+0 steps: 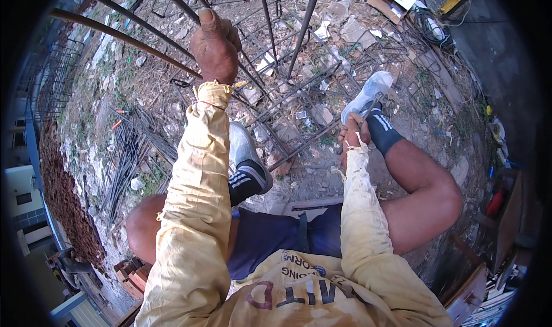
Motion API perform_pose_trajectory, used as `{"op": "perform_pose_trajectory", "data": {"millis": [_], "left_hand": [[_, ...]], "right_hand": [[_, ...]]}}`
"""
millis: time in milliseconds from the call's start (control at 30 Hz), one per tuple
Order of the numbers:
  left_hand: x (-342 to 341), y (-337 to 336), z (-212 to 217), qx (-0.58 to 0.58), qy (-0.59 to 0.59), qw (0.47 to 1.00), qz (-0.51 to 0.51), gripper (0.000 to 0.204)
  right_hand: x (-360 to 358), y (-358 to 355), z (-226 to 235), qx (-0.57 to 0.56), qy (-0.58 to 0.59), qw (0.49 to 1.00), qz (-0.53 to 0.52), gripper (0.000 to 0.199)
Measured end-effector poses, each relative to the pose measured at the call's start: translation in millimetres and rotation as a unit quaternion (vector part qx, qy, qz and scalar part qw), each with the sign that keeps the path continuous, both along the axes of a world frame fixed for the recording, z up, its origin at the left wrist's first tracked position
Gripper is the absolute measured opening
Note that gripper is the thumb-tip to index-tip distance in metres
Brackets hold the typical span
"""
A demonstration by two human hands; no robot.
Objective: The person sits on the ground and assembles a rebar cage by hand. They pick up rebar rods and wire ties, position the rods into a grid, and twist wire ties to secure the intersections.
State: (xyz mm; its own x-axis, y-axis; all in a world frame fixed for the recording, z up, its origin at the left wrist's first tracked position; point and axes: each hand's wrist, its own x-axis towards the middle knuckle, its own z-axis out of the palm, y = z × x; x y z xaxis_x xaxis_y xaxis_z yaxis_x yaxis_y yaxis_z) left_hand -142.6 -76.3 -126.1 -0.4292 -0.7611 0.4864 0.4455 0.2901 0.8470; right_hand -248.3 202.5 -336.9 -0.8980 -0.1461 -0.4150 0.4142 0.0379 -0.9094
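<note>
Left grip [215, 45]: the hand is closed around a long rusty steel bar [126, 37] of the rebar cage [287, 91], fingers wrapped over the top of the rod, thumb pointing away from the body. Right grip [353, 133] sits lower, just above the right ankle, fingers pressed together on a thin metal tool [372, 106] whose tip points toward a crossing of the cage rods; what kind of tool it is cannot be told. Both forearms wear pale yellow sleeves [195, 200]. The cage stands on the dirt ground [109, 80] in front of the seated person, its square stirrups running away from the knees. A grey shoe [241, 149] rests beside the cage's near end, a white shoe [368, 94] against its right side. Loose rods [123, 166] lie on the ground to the left.
</note>
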Motion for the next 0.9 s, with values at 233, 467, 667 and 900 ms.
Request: {"op": "perform_pose_trajectory", "data": {"millis": [233,467,667,900], "left_hand": [[-7,11,3,0.017,-0.002,1.0,-0.014,0.058],[1,13,4,0.032,-0.041,0.995,-0.085,0.057],[-9,14,-2,-0.003,-0.08,0.996,-0.042,0.057],[-28,24,-9,-0.038,-0.085,0.995,-0.025,0.054]], "right_hand": [[6,-1,4,0.022,-0.007,1.0,0.02,0.026],[17,-13,25,0.01,0.079,0.996,0.026,0.028],[17,-12,4,0.076,0.067,0.993,0.054,0.029],[18,-2,-9,0.024,0.077,0.997,0.019,0.026]]}}
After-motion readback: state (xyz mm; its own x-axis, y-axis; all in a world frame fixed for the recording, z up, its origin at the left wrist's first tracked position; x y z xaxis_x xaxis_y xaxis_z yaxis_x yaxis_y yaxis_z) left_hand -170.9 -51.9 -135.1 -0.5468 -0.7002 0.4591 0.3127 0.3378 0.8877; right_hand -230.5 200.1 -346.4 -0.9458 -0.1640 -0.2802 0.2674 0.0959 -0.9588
